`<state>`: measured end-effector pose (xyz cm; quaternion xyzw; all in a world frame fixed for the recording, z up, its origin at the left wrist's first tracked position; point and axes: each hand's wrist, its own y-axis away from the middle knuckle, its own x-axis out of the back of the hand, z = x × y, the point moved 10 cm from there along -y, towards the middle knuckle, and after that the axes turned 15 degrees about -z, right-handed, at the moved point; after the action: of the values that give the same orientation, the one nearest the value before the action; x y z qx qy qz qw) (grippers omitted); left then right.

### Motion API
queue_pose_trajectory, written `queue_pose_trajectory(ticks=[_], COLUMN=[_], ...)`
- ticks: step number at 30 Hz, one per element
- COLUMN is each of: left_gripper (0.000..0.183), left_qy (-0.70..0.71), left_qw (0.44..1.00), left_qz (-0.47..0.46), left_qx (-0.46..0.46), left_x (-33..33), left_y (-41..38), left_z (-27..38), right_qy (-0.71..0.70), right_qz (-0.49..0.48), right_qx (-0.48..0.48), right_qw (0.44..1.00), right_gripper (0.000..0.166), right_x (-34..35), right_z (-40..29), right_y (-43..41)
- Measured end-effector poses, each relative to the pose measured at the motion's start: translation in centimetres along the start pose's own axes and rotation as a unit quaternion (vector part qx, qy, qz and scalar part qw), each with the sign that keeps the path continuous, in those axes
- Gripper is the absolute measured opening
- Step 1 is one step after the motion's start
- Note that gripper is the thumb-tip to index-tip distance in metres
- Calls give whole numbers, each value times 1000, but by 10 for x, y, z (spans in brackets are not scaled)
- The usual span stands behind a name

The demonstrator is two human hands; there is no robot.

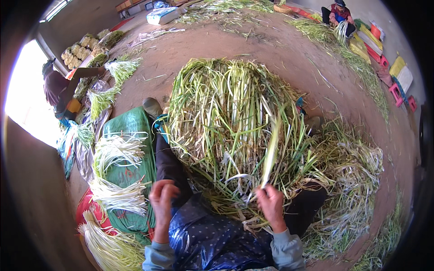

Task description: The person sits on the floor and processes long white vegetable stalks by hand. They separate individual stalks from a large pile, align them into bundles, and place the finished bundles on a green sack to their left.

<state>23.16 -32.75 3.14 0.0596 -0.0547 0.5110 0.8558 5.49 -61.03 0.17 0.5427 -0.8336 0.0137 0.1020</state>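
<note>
A large heap of long green and yellowish leafy stalks [220, 118] lies between my legs. My right hand [270, 203] pinches the lower end of a pale green leafy stalk [272, 152], which is blurred and points up over the heap. My left hand [163, 196] is raised over my left thigh, left of the heap; it is blurred, and whether its fingers hold anything cannot be told. To its left, two bunches of trimmed white stalks [118, 196] rest on a green woven sack [127, 118]. A further bundle of pale stalks [108, 244] lies at the lower left.
Discarded leaves [349, 189] are piled to my right. A person [59, 84] works at the left among bunches of stalks, and another person [339, 18] sits at the far upper right. Pink plastic stools [396, 95] stand along the right wall. A white-and-blue sack [164, 16] lies ahead.
</note>
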Motion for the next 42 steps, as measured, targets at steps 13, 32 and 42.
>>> queue_pose_trajectory(ticks=[13,32,42], left_gripper=[23,39,37], left_qy=[147,253,172], left_qw=[963,958,946], left_qz=[-215,-134,-259], left_qx=[63,18,88], left_x=[-118,-47,-124], left_y=[-16,-69,-40], left_z=[9,15,7], right_qy=[31,315,-244], right_qz=[-194,-22,-217], right_qx=[22,-80,-7], right_qw=[980,945,945], right_gripper=[30,20,24], right_x=[-88,10,-106], right_z=[-47,-1,-61], right_y=[-15,18,-88])
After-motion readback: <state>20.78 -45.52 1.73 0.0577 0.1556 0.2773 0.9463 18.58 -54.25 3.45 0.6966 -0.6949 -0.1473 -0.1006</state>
